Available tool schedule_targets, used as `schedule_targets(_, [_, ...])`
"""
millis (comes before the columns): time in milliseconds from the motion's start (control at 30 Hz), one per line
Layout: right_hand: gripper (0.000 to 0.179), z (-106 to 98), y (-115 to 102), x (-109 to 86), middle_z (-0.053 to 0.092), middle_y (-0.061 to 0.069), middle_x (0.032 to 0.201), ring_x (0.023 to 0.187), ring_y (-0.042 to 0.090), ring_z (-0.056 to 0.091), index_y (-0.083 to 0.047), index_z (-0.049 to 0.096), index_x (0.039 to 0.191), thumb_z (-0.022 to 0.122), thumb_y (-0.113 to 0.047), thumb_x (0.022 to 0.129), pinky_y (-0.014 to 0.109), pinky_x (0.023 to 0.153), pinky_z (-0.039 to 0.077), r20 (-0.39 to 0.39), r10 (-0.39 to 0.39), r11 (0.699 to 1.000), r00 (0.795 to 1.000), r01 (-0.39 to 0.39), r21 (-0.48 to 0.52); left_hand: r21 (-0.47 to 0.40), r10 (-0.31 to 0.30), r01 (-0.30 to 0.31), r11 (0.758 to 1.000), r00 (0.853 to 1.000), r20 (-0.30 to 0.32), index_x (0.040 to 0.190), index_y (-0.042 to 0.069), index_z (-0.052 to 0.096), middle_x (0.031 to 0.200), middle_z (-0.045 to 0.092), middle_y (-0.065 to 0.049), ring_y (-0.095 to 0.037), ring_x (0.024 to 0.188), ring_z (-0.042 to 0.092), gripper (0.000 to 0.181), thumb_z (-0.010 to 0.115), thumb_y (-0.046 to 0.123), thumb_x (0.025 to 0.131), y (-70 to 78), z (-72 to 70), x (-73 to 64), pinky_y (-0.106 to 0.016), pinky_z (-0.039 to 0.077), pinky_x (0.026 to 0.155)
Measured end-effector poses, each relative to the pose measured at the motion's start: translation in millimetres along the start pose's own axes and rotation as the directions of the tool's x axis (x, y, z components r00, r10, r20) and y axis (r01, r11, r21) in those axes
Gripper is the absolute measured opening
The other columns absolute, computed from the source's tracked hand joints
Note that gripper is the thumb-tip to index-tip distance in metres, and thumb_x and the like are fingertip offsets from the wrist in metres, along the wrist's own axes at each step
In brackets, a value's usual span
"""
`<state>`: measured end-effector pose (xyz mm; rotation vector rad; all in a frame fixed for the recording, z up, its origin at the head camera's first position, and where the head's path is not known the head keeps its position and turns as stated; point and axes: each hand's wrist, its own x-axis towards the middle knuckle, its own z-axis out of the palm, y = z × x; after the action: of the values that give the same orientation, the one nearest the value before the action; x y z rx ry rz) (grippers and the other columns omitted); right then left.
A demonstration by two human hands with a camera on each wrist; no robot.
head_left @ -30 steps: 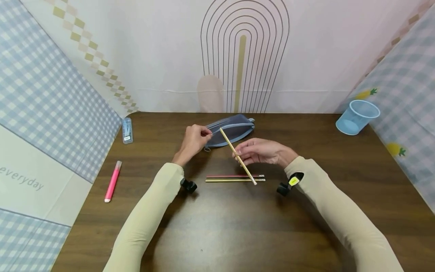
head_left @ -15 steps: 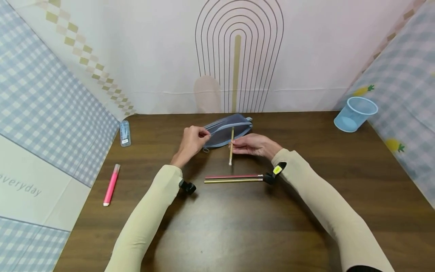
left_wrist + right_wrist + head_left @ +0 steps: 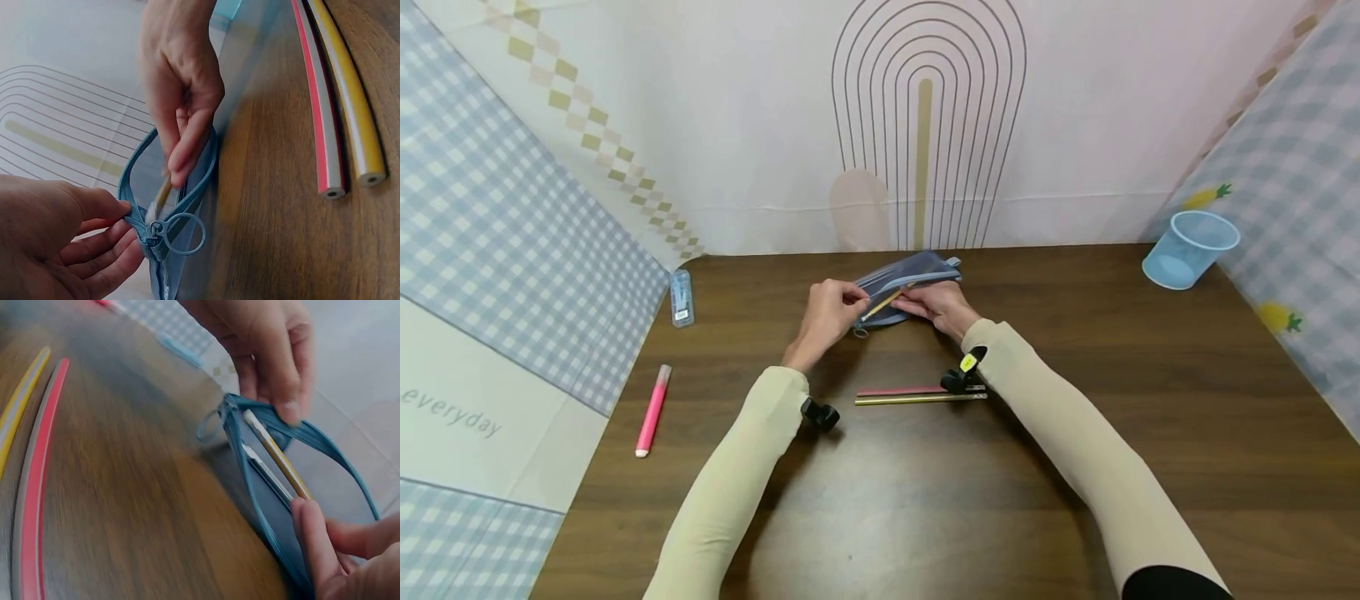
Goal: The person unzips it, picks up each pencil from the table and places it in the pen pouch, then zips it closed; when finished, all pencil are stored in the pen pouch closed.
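A blue-grey mesh zip pencil pouch point(image 3: 917, 264) lies near the back of the table, its zip open. My left hand point(image 3: 826, 321) pinches the pouch's edge by the zip end, next to the ring pull point(image 3: 187, 234). Reaching into the opening, my right hand point(image 3: 938, 303) pinches a gold pencil point(image 3: 278, 453) at mid-length, its eraser end towards the left hand. In the right wrist view another pencil point(image 3: 269, 475), dark with a pale end, sits inside the pouch alongside it. A red pencil point(image 3: 895, 392) and a yellow-gold pencil point(image 3: 917, 400) lie side by side nearer me, partly beneath the right wrist camera.
A pink marker point(image 3: 653, 412) lies on the left of the table point(image 3: 880, 500). Behind it is a small light-blue case point(image 3: 681, 298) against the cloth. A translucent blue cup point(image 3: 1187, 250) stands at the back right. Patterned cloth point(image 3: 760, 125) walls the back and sides.
My right hand has moved left and away from me, bringing the gold pencil from above the table into the pouch opening and turning its eraser end leftward. My left hand keeps its grip on the edge.
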<state>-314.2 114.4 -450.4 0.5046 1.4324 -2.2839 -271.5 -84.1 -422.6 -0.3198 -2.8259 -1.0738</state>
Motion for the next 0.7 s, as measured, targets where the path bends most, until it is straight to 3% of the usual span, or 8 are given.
schedule_targets(167, [0.038, 10.9, 4.5, 5.6, 0.070, 0.009, 0.066, 0.062, 0.018, 0.074, 0.015, 0.055, 0.130, 0.056, 0.017, 0.092, 0.030, 0.083, 0.060, -0.088, -0.045, 0.999, 0.995, 0.046, 0.005, 0.003, 0.015, -0.015, 1.000, 1.000, -0.008, 0.092, 0.007, 0.081, 0.093, 0.079, -0.008, -0.018, 0.079, 0.070, 0.011, 0.073, 0.015, 0.091, 3.1, 2.3, 2.0, -0.030, 0.054, 0.069])
schedule_targets(400, [0.028, 17.0, 4.1, 2.8, 0.072, 0.013, 0.071, 0.072, 0.021, 0.077, 0.014, 0.061, 0.118, 0.056, 0.018, 0.091, 0.029, 0.090, 0.058, -0.142, -0.039, 0.999, 0.989, 0.044, 0.030, -0.004, 0.021, -0.021, 1.000, 1.000, -0.013, 0.093, 0.009, 0.081, 0.094, 0.079, -0.007, -0.019, 0.081, 0.072, 0.011, 0.072, 0.016, 0.092, 5.0, 1.9, 2.4, -0.033, 0.057, 0.071])
schedule_targets(533, [0.032, 16.4, 4.2, -6.5, 0.075, 0.017, 0.080, 0.079, 0.023, 0.078, 0.015, 0.061, 0.123, 0.058, 0.017, 0.091, 0.025, 0.087, 0.058, -0.097, 0.006, 1.000, 0.995, -0.005, 0.009, -0.003, 0.029, -0.029, 1.000, 0.999, -0.021, 0.094, 0.008, 0.081, 0.094, 0.079, -0.008, -0.020, 0.082, 0.073, 0.011, 0.073, 0.015, 0.091, 3.1, 1.4, 2.8, -0.035, 0.058, 0.074])
schedule_targets(700, [0.035, 14.1, 9.6, -27.0, 0.076, 0.016, 0.080, 0.076, 0.020, 0.077, 0.018, 0.058, 0.128, 0.058, 0.014, 0.093, 0.022, 0.083, 0.058, 0.008, 0.020, 0.997, 1.000, -0.019, -0.077, 0.000, 0.030, -0.030, 1.000, 0.999, -0.022, 0.093, 0.007, 0.081, 0.093, 0.079, -0.008, -0.020, 0.081, 0.073, 0.011, 0.073, 0.015, 0.091, 0.4, 0.3, 2.4, -0.035, 0.058, 0.075])
